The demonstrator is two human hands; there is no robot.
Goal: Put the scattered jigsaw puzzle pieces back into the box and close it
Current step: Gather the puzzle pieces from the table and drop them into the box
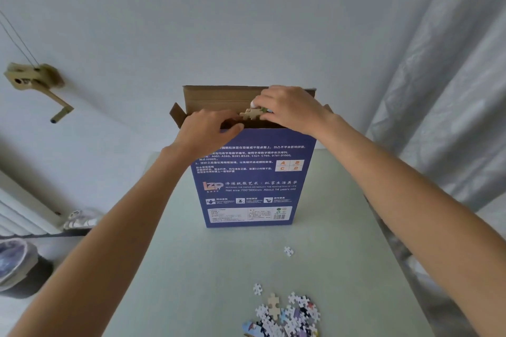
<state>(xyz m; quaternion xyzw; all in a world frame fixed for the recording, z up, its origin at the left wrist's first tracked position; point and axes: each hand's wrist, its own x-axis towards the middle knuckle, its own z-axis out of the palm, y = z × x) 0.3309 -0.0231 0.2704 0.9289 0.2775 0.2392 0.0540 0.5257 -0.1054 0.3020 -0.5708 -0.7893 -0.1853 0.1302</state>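
Right grip (287,111) pinches joined puzzle pieces (251,113) above the box (252,172) mouth, steadied by the left hand (210,128); release is best made low inside.

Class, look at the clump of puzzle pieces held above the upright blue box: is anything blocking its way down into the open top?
Nothing visible does. The right hand holds the tan clump of joined puzzle pieces over the blue cardboard box; its brown flaps stand open. The left hand grips the front rim, beside the path.
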